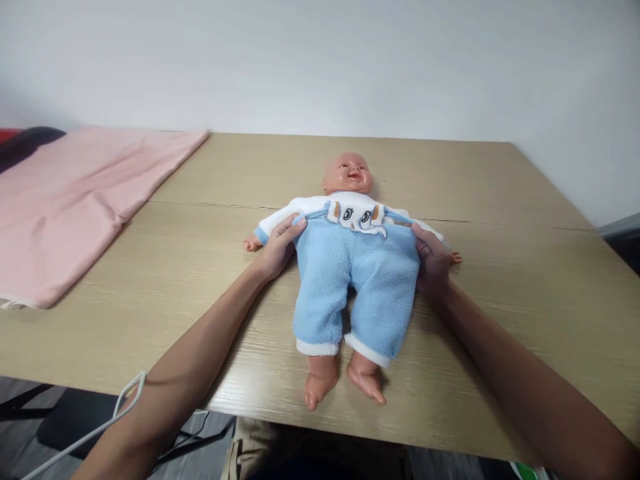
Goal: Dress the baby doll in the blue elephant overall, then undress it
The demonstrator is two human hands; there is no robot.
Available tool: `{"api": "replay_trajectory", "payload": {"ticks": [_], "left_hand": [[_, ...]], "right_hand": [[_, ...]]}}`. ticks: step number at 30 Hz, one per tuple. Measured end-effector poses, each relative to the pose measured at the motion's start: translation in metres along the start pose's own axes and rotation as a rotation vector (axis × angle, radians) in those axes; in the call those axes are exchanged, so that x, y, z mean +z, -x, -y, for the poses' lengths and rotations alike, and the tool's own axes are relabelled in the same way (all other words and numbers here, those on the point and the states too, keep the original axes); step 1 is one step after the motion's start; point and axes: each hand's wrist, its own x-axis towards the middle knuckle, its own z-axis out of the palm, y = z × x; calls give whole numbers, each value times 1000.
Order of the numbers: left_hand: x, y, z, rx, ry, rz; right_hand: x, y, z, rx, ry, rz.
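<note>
A baby doll (349,172) lies on its back on the wooden table (200,260), head away from me and bare feet toward me. It wears a white long-sleeved top (305,205) and fuzzy light blue pants (323,280) with white cuffs and an animal face at the waist. My left hand (281,248) pinches the waistband at its left side, thumb on top. At the opposite side my right hand (433,257) grips the waistband too, its fingers partly hidden behind the cloth. Between my hands the waistband is stretched wide.
A pink cloth (90,213) covers the table's left part, with a dark object (33,143) behind it. A white cable (100,427) runs by my left forearm. A pale wall (320,67) rises behind the table, and a seam crosses the tabletop.
</note>
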Motion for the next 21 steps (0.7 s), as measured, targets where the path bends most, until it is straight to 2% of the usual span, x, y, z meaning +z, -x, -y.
{"api": "replay_trajectory", "payload": {"ticks": [4,9,13,17,21], "left_hand": [[3,-1,2,52,-68,-42],[8,0,4,134,-194,-194],[13,3,4,192,-292,-239],[16,5,6,252,-428,-313],[18,7,7,295,-488,-375]], "right_hand": [[4,-1,-4,13,-94,-89],[4,-1,-20,-79,64,-197],[3,0,-32,-136,196,-248],[4,1,-35,-172,169,-276],[5,9,-29,-304,195,-340]]}}
